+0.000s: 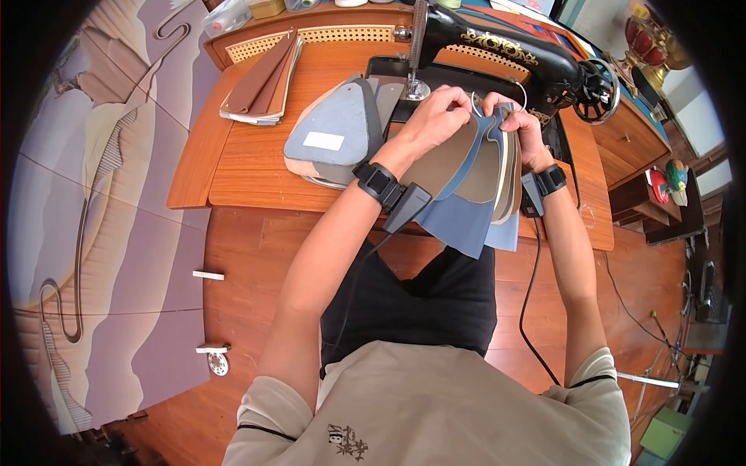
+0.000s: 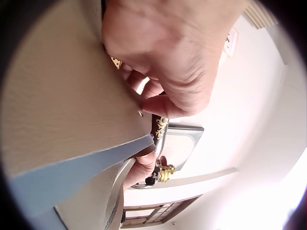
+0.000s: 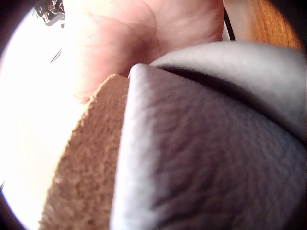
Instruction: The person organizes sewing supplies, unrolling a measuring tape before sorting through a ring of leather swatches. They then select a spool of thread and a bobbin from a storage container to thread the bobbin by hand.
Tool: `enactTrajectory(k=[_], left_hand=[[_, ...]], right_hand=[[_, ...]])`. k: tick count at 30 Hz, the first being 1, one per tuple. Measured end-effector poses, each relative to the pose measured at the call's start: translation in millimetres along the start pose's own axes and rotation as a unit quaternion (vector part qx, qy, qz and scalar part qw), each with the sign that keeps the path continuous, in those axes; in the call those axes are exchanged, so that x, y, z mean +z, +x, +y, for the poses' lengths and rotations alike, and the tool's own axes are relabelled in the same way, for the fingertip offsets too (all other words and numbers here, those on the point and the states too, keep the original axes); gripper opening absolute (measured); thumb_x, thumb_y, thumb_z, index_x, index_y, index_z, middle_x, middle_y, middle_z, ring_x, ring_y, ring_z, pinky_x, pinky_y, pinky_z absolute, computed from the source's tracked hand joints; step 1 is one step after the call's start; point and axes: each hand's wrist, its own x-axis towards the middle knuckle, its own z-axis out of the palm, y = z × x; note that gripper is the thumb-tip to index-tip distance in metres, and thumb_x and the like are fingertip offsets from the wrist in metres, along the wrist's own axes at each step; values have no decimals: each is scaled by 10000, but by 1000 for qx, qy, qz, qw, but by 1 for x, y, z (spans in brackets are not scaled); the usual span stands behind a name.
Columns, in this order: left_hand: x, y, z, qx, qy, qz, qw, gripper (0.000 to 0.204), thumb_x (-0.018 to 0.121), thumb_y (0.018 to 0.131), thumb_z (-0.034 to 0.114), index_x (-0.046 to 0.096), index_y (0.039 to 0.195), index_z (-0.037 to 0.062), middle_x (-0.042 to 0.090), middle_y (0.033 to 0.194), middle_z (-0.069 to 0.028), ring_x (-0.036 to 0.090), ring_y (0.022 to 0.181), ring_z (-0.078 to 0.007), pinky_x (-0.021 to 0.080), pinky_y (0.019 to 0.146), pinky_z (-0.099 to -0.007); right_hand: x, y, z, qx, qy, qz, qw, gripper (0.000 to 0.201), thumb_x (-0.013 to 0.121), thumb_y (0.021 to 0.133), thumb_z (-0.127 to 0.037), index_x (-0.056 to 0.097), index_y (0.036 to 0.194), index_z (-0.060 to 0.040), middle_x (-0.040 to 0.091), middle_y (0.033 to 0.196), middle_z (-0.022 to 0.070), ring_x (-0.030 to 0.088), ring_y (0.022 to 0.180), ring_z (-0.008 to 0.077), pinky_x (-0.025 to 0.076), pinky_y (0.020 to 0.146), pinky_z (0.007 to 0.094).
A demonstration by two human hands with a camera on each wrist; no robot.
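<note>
A fan of leather swatches [image 1: 466,172] in taupe, blue, cream and brown hangs between my hands over the table's front edge. My left hand [image 1: 435,116] pinches the top edge of a taupe swatch [image 2: 72,96], thumb on the near side, beside a small hole. With its fingers curled round the bunched tops, my right hand [image 1: 530,133] grips the other swatches. A thin metal ring [image 1: 524,95] curves above the tops between the two hands. Close up in the right wrist view, a pale grey-lilac swatch [image 3: 216,143] lies against a rough brown one [image 3: 91,153].
A black sewing machine [image 1: 497,46] stands just beyond my hands on the wooden table [image 1: 249,171]. Left of them lies a stack of rounded swatches [image 1: 334,116] with a white label. Farther left is a brown swatch fan [image 1: 264,81]. A cable [image 1: 528,303] hangs from the right wrist.
</note>
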Motion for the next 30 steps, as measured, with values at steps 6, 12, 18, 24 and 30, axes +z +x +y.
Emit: enactTrajectory(k=[6,12,18,24,30], left_hand=[[-1,2,9,-29,-183,45,982,128,603,888,119,598,977,27,610,881,-3,558,816,-60,449,724,-205],[-1,2,10,-74,-216,28,973,159,603,904,135,613,1013,18,635,915,-20,574,819,-70,462,718,-215],[-1,1,8,-95,-192,6,977,151,601,902,125,617,1015,27,633,909,-29,571,816,-76,468,726,-226],[3,-1,6,-80,-112,-4,990,170,637,867,143,600,992,34,619,896,-34,559,849,-90,452,738,-239],[2,0,8,-47,-104,-24,993,155,664,850,160,582,926,53,594,888,-14,558,877,-103,440,779,-266]], right_hand=[[4,-2,1,20,-21,-29,999,308,539,558,-117,540,847,-13,588,836,85,577,746,168,488,709,266],[3,-2,1,13,-19,-45,999,294,541,550,-112,541,824,-7,589,836,89,581,742,173,489,709,269],[3,-2,0,13,-14,-49,999,289,545,551,-111,542,823,-13,590,832,86,583,737,171,488,708,265],[6,-2,1,-21,-15,-18,999,283,551,573,-111,544,842,-24,590,797,76,583,715,161,488,697,252],[-4,-1,0,-1,8,-30,1000,341,550,619,-93,526,954,-36,592,865,61,594,795,139,489,726,228]])
